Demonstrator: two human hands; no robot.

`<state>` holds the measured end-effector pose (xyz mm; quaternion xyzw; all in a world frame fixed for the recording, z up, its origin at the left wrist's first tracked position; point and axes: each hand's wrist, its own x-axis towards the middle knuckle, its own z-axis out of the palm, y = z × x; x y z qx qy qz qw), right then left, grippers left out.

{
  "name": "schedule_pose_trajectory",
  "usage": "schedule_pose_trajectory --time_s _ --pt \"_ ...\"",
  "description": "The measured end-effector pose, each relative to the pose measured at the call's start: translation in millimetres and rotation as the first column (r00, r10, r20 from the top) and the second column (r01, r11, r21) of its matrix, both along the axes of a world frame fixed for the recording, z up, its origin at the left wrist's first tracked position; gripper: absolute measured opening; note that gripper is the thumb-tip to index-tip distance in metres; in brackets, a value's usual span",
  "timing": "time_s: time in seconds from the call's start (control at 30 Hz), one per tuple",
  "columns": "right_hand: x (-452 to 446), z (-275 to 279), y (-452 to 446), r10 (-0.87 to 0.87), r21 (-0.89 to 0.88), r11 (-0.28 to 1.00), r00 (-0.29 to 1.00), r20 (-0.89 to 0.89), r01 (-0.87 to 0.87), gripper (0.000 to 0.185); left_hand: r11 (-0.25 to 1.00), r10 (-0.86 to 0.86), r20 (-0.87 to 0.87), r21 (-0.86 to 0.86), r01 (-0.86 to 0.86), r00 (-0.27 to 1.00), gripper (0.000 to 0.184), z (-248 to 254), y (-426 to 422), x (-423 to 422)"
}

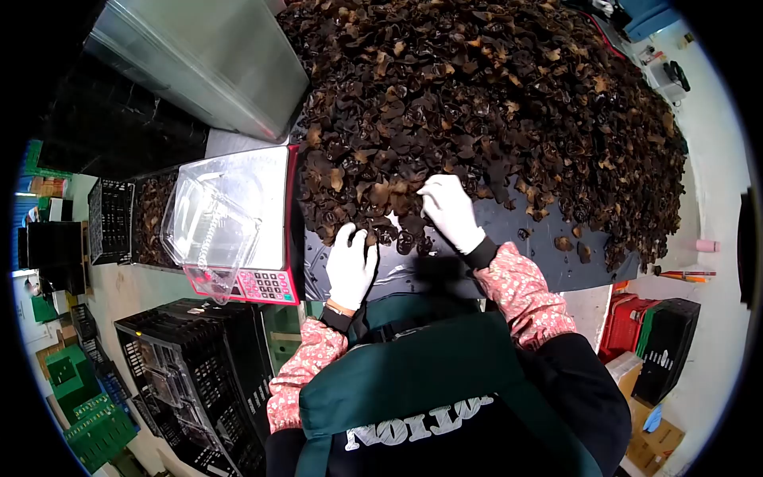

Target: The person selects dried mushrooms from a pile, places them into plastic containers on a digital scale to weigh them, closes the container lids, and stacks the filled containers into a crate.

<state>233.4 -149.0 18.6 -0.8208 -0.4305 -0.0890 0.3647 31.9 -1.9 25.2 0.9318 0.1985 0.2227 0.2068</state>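
Wood-ear-type mushrooms point(485, 95) heaped far and right across the dark tabletop point(548, 266), near edge presumably kept within reach. White-gloved left hand point(351, 269) at that edge, fingers loosely parted; right hand point(451, 213) curled over it, pinch unclear. Scale point(273, 222) left, probably for easy access, bearing clear clamshell point(208, 219). Black crates point(187, 381) near left.

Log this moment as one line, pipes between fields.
left hand: gloved, at near edge of brown pile | right hand: gloved, at same edge | red scale: left of pile, clear plastic container on top
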Motion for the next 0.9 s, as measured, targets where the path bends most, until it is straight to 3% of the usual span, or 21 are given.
schedule_pose_trajectory --time_s 0.07,0.1,0.2,0.3,0.33,0.37,0.4,0.43,0.47,0.5,0.6,0.67,0.7,0.73,0.77,0.83,0.9 --pt "10 -2 -14 -0.079 0.027 0.996 0.995 -0.063 0.080 0.025 1.000 -0.022 -0.029 0.008 0.022 0.999 0.033 -7 0 3" --pt "11 6 -14 -0.063 -0.052 0.997 0.992 -0.110 0.057 0.037 0.999 -0.040 -0.058 0.020 0.041 0.998 0.031 -7 1 4" --pt "13 20 -6 -0.080 -0.039 0.997 0.980 -0.180 0.074 0.057 0.993 -0.095 -0.100 0.063 0.102 0.990 0.033 -7 -1 6" --pt "17 25 22 -0.050 -0.119 0.992 0.999 -0.014 0.048 0.076 0.985 -0.145 -0.102 0.083 0.154 0.984 0.033 -8 -1 8" --pt "13 26 31 -0.034 -0.199 0.980 0.999 -0.034 0.026 0.084 0.986 -0.153 -0.081 0.055 0.157 0.985 0.032 -9 0 8" --pt "8 24 39 -0.020 -0.257 0.966 0.998 0.063 0.036 0.079 0.987 -0.160 -0.058 0.027 0.162 0.985 0.031 -10 0 7" --pt "9 19 39 0.023 -0.350 0.937 0.998 0.056 -0.002 0.075 0.986 -0.163 -0.058 0.030 0.165 0.985 0.031 -11 2 6" --pt "10 17 40 0.065 -0.439 0.898 0.997 0.046 -0.038 0.070 0.985 -0.160 0.052 -0.052 0.162 0.986 0.031 -11 4 5" --pt "14 10 38 0.081 -0.309 0.949 0.996 0.041 -0.065 0.053 0.977 -0.143 0.162 -0.137 0.166 0.976 0.031 -12 6 4" --pt "17 6 34 0.075 -0.211 0.976 0.990 0.119 -0.048 0.041 0.972 -0.120 0.166 -0.181 0.150 0.979 0.033 -5 6 4" --pt "22 -1 18 0.081 -0.105 0.992 0.996 0.040 -0.076 0.031 0.968 -0.142 0.136 -0.189 0.166 0.980 0.032 -8 12 1" --pt "28 2 11 0.027 -0.011 1.000 0.993 -0.114 -0.029 0.027 0.974 -0.077 0.067 -0.210 0.090 0.995 0.029 1 8 -2" --pt "31 5 10 -0.001 0.056 0.998 0.981 -0.195 0.012 0.026 0.973 -0.145 0.007 -0.182 0.144 0.989 0.028 0 10 -3" --pt "33 9 8 -0.006 0.154 0.986 0.920 -0.392 0.071 0.023 0.968 -0.196 -0.019 -0.161 0.191 0.980 0.028 -2 10 -4" --pt "37 13 7 -0.034 0.174 0.978 0.904 -0.426 0.119 0.021 0.961 -0.248 -0.046 -0.140 0.239 0.968 0.028 -3 9 -4" --pt "48 24 3 -0.004 0.178 0.973 0.781 -0.624 0.148 0.020 0.961 -0.261 -0.044 -0.108 0.255 0.964 0.027 -3 7 0" --pt "50 35 4 0.204 0.393 0.889 0.566 -0.799 0.235 0.018 0.958 -0.276 -0.073 -0.102 0.268 0.958 0.025 -3 7 4"
